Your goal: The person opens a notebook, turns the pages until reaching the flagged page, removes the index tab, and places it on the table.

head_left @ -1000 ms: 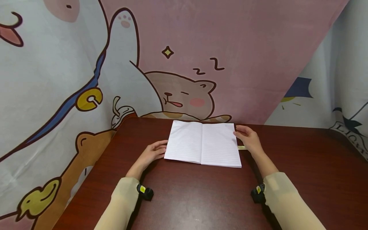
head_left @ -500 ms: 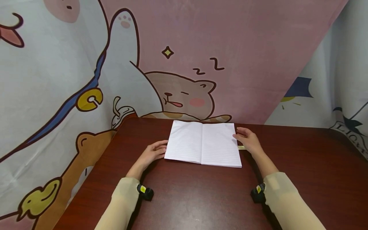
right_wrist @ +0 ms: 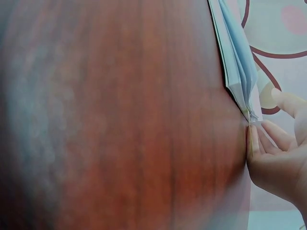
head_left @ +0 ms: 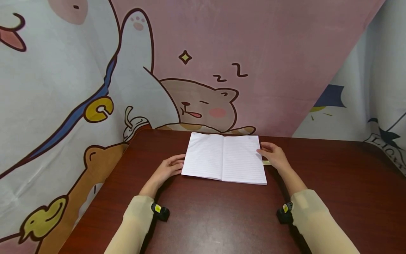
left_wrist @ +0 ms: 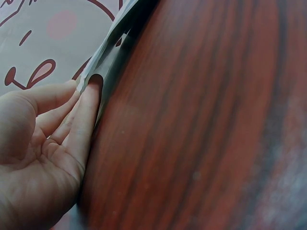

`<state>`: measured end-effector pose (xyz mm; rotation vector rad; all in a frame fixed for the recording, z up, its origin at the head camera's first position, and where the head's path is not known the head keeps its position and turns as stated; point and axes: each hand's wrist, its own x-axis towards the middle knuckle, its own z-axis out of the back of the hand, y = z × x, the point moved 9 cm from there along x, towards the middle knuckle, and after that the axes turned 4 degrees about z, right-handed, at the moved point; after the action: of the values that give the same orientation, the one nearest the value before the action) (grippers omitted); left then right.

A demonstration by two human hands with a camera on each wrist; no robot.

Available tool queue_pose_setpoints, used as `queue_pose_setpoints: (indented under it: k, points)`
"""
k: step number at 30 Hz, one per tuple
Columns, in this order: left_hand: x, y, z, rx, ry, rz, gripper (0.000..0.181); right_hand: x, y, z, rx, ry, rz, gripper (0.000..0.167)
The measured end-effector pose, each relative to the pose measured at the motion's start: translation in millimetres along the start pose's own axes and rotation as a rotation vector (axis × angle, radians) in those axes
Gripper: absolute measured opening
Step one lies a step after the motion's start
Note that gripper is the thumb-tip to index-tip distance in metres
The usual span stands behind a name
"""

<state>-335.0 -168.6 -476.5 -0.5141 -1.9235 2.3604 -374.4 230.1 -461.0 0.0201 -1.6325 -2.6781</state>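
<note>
Flat on its back, a lined notebook (head_left: 203,157) lay spread at the far edge of the reddish-brown wood-grain table (head_left: 206,215), its white pages facing up and its spine running down the middle.

At the notebook's left edge was the left hand (head_left: 168,169), pinching that edge: the thumb tip met the paper from above while a finger tucked beneath. At the notebook's right edge, the right hand (head_left: 275,155) had its fingers loosely extended and gripping nothing, fingertips at the edge and the thumb held over the page, apart from it. Whether those fingertips bore any weight could not be told. Just beside that hand, a pale yellow strip (head_left: 267,163) stuck out from the notebook's right side.

Nearer the person than the notebook, cream sleeves (head_left: 134,220) covered both forearms, and each wrist wore a small black camera (head_left: 161,211) with a yellow-green patch.

Beyond the notebook hung a printed fabric backdrop (head_left: 279,70). Directly behind the notebook it showed a dozing cartoon animal (head_left: 203,102), with a four-pointed star (head_left: 185,57) higher up. Well left of the notebook were a yellow bell (head_left: 92,109) and, closer to the person, a yellow duck (head_left: 39,225).
</note>
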Motion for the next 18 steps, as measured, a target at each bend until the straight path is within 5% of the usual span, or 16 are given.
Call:
queue_pose_setpoints:
  k: [18]
  points:
    - [1.1,1.3,1.2,-0.007,-0.013,0.009,0.046,-0.8,-1.3,0.9,-0.046,-0.004,-0.032,0.053]
